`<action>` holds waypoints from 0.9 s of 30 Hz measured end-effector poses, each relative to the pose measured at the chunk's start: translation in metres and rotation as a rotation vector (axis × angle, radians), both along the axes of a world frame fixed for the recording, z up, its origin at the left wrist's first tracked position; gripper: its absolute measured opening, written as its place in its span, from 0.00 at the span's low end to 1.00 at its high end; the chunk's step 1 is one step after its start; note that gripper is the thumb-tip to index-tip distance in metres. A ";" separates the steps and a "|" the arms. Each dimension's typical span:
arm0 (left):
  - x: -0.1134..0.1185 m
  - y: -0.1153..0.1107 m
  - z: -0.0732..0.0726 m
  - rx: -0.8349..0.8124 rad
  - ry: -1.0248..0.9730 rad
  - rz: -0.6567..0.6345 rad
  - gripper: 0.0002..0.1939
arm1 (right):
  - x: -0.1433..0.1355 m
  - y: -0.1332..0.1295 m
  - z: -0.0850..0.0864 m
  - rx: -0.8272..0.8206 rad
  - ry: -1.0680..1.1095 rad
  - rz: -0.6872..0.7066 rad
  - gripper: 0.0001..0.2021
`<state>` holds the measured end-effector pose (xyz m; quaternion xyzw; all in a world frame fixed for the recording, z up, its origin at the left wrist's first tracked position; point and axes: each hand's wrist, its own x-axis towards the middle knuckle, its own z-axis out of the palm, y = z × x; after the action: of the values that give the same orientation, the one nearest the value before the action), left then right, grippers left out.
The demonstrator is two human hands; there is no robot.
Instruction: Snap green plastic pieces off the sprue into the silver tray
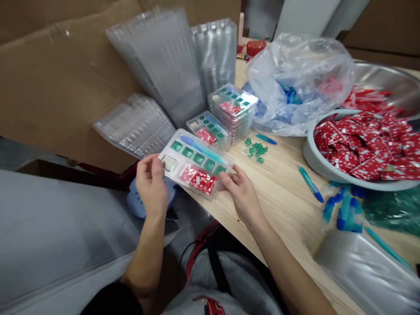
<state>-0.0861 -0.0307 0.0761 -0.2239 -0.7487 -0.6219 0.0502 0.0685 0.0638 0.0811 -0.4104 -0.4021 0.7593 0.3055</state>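
Between my two hands a clear plastic blister tray (179, 171) is held, tilted, over the table's near edge. My left hand (152, 183) pinches its left end. The fingers and thumb of my right hand (240, 190) grip its right end. In the tray lie a row of several green square pieces (198, 158), a blue pen-like stick (205, 148) and a red packet with white marks (200, 178). A pale square compartment is at its left. Just behind stand a short stack of similar filled trays (210, 129) and a taller stack (233, 109).
Nested clear trays (164, 61) lean against a cardboard box (65, 83) at the left. Loose green pieces (257, 148) and a blue pen (311, 183) lie on the wooden table (272, 192). At right are a bowl (310, 151) of red packets, a plastic bag (295, 57) and a metal bowl (390, 74).
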 end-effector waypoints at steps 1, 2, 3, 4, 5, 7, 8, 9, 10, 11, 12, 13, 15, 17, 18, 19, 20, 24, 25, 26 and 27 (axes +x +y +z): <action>-0.013 0.010 0.002 -0.005 0.001 -0.003 0.13 | -0.013 0.007 0.003 0.008 0.015 0.014 0.32; -0.026 0.021 0.005 -0.014 0.005 -0.019 0.11 | -0.023 0.015 0.006 0.018 0.025 0.019 0.28; -0.038 0.035 0.008 -0.029 0.009 -0.041 0.08 | -0.032 0.024 0.008 0.026 0.032 0.014 0.26; -0.049 0.051 0.010 -0.055 0.008 -0.078 0.06 | -0.039 0.033 0.009 0.031 0.033 -0.002 0.24; -0.059 0.067 0.013 -0.086 0.004 -0.117 0.04 | -0.045 0.043 0.008 0.033 0.031 -0.029 0.23; -0.075 0.100 0.015 -0.155 -0.012 -0.199 0.03 | -0.054 0.059 0.006 0.022 0.014 -0.096 0.24; -0.081 0.116 0.016 -0.188 -0.023 -0.233 0.04 | -0.058 0.066 0.004 0.012 0.006 -0.127 0.24; -0.086 0.130 0.016 -0.220 -0.034 -0.263 0.04 | -0.061 0.071 0.001 0.000 0.000 -0.150 0.24; -0.090 0.141 0.016 -0.247 -0.044 -0.287 0.05 | -0.065 0.075 -0.001 -0.011 -0.002 -0.166 0.23; -0.093 0.151 0.015 -0.270 -0.054 -0.306 0.08 | -0.068 0.077 -0.003 -0.021 0.001 -0.176 0.22; -0.095 0.158 0.014 -0.287 -0.063 -0.320 0.12 | -0.071 0.078 -0.004 -0.026 0.007 -0.181 0.20; -0.096 0.163 0.013 -0.298 -0.073 -0.329 0.16 | -0.073 0.078 -0.006 -0.029 0.014 -0.185 0.18; -0.097 0.167 0.010 -0.307 -0.098 -0.334 0.19 | -0.078 0.079 -0.008 -0.023 0.019 -0.192 0.15; -0.094 0.166 0.007 -0.302 -0.129 -0.313 0.18 | -0.080 0.081 -0.011 -0.010 0.005 -0.194 0.14; -0.090 0.165 0.005 -0.296 -0.146 -0.292 0.18 | -0.080 0.083 -0.012 -0.003 -0.009 -0.191 0.13; -0.085 0.162 0.004 -0.291 -0.163 -0.268 0.19 | -0.080 0.084 -0.014 0.004 -0.024 -0.186 0.13; -0.079 0.159 0.002 -0.286 -0.176 -0.245 0.21 | -0.079 0.085 -0.016 0.010 -0.041 -0.178 0.13; -0.047 0.144 -0.002 -0.278 -0.204 -0.221 0.35 | -0.082 0.085 -0.026 0.043 -0.098 -0.128 0.14; -0.040 0.141 -0.004 -0.281 -0.207 -0.233 0.38 | -0.084 0.085 -0.029 0.058 -0.110 -0.112 0.14; -0.036 0.139 -0.006 -0.287 -0.211 -0.249 0.40 | -0.086 0.085 -0.031 0.077 -0.122 -0.096 0.15; -0.033 0.138 -0.008 -0.296 -0.212 -0.266 0.41 | -0.088 0.085 -0.033 0.099 -0.136 -0.081 0.15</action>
<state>-0.1189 0.1074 0.0676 -0.2590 -0.7968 -0.5264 -0.1449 -0.0192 0.1490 0.0479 -0.4610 -0.4421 0.6960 0.3279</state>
